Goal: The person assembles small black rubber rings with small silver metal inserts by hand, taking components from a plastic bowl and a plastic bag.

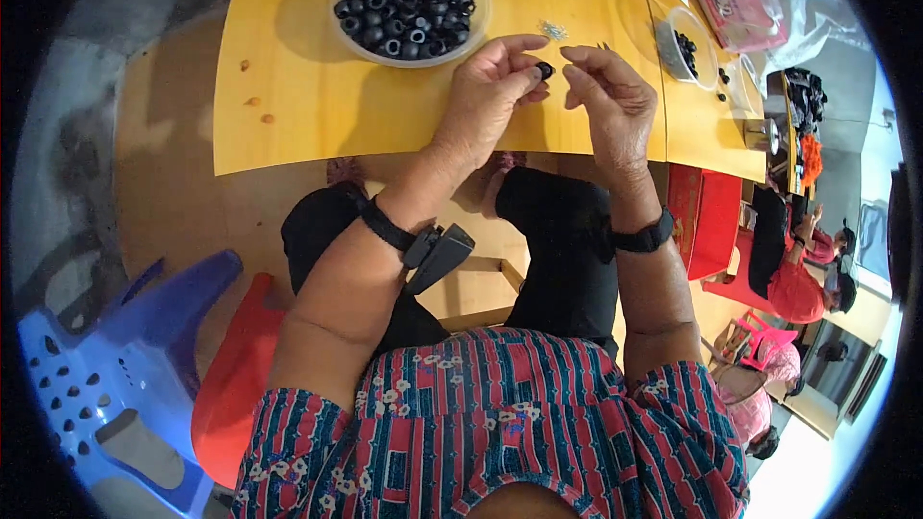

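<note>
Now, upper centre: your left hand (488,86) pinches a black bead (545,70), which slackened pressure could drop; right hand (613,101), grip unclear.

Yellow tabletop (288,135), clear tub (413,63) of black pieces (404,5), small silvery pile (553,31), pink box (735,5)

The fisheye head view faces down, close above the shirt (500,413), and out over the yellow table (312,111)
</note>
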Demonstrator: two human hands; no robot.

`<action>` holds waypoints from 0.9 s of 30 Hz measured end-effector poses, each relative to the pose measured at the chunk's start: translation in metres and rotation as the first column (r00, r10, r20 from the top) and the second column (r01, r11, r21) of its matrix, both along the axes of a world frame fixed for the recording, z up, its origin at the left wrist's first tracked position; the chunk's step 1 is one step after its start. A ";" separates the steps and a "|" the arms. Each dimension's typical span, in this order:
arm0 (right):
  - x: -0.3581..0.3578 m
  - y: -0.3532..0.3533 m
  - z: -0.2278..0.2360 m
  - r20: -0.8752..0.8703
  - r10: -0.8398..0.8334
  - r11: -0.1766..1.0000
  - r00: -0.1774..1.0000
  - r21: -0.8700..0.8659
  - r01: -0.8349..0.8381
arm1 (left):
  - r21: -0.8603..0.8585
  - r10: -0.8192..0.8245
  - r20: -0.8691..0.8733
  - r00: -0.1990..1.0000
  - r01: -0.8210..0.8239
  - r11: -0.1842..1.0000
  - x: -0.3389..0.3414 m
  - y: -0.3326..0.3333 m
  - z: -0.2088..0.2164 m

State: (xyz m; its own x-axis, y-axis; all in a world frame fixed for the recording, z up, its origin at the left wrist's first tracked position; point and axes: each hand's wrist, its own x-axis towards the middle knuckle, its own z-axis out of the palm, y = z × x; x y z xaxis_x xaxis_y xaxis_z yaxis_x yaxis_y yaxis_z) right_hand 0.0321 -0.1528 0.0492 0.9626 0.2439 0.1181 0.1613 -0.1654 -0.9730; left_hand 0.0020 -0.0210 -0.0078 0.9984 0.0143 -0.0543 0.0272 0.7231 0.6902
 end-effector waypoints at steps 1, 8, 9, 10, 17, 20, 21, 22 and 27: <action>0.000 0.003 0.003 0.026 -0.022 0.998 0.999 -0.052 0.024 | -0.026 -0.025 -0.005 1.000 0.025 0.999 0.000 0.001 0.000; 0.007 0.040 0.011 0.432 0.088 0.947 0.898 -0.316 0.059 | -0.102 0.035 -0.011 0.999 -0.036 0.994 0.003 -0.007 -0.002; 0.006 0.047 0.017 0.487 0.137 0.904 0.863 -0.417 0.092 | -0.059 0.047 0.003 0.999 -0.047 0.997 0.004 -0.006 -0.004; 0.005 0.052 0.020 0.534 0.192 0.850 0.823 -0.509 0.133 | -0.016 0.058 0.017 0.998 -0.058 0.998 0.004 -0.006 -0.005; 0.025 0.079 0.020 0.544 0.395 0.701 0.740 -0.699 0.140 | 0.426 0.165 -0.035 0.986 -0.135 0.895 -0.003 -0.003 0.012; 0.028 0.087 0.023 0.463 0.437 0.563 0.771 -0.809 0.167 | 0.555 0.200 0.082 0.976 -0.211 0.805 0.001 -0.008 0.003; 0.027 0.089 0.025 0.463 0.440 0.562 0.769 -0.810 0.166 | 0.578 0.229 0.132 0.965 -0.262 0.773 0.002 -0.009 0.002; 0.027 0.092 0.027 0.439 0.438 0.510 0.784 -0.840 0.185 | 0.598 0.255 0.182 0.950 -0.313 0.738 0.002 -0.010 0.002; 0.026 0.101 0.031 0.434 0.484 0.372 0.759 -0.888 0.270 | 0.548 0.208 0.220 0.953 -0.297 0.782 0.008 -0.009 -0.003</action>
